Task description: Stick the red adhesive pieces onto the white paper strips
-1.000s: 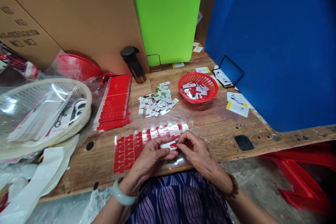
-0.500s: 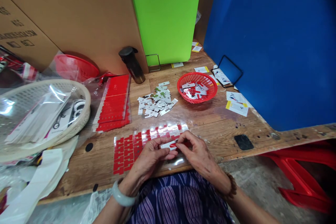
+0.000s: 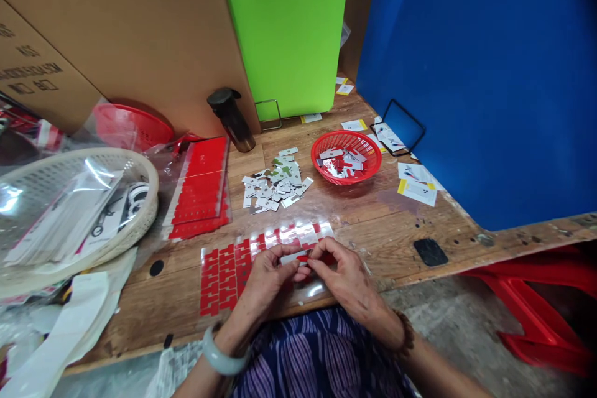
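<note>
Between the fingers of my left hand (image 3: pixel 273 273) is a small flat metal plate (image 3: pixel 291 257), pale and mostly covered by the fingertips. My right hand (image 3: pixel 340 270) pinches a small red sticker (image 3: pixel 303 259) at the plate's right end. Both hands are close together above a clear sheet of red stickers (image 3: pixel 218 280) on the table near its front edge. A loose pile of similar metal plates (image 3: pixel 280 183) lies beyond the hands. To its right, a red basket (image 3: pixel 346 180) holds several plates, some with red on them.
A stack of red sticker sheets (image 3: pixel 200 183) lies left of the pile, with a black bottle (image 3: pixel 232 121) behind it. A large white basket (image 3: pixel 152 199) of printed cards stands far left. Cards (image 3: pixel 416 191) lie near a blue panel (image 3: pixel 476 87). A red stool (image 3: pixel 527 311) is at right.
The red sticker has shifted from lying over the plate's face to showing as a small bit between my fingertips. My hands keep nearly the same place; the view has shifted slightly.
</note>
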`<state>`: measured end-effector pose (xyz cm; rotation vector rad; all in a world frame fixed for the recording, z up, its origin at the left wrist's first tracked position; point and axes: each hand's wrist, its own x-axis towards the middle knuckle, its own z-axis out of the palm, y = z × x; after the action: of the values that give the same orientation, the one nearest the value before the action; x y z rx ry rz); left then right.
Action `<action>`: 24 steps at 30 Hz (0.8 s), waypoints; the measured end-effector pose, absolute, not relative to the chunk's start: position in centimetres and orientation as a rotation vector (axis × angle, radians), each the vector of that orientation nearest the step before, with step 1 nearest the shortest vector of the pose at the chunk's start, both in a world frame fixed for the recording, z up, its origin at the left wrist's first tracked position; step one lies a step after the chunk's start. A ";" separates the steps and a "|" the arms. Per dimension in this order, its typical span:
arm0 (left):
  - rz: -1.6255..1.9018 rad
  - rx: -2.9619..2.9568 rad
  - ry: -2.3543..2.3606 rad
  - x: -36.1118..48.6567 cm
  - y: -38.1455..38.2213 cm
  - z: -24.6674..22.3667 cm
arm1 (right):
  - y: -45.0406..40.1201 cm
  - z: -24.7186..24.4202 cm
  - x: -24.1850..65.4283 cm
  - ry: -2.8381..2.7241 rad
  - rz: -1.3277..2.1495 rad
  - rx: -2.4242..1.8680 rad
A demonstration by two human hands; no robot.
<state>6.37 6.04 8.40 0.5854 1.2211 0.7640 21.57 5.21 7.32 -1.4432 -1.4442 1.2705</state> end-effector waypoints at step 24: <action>0.714 0.538 1.242 5.9 6.4 9.0 | 5.9 7.0 21.5 -1.469 1.192 -1.470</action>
<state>5.93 6.36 9.03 0.5376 1.2424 0.7135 21.46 5.86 7.04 -1.4695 -1.4685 1.1924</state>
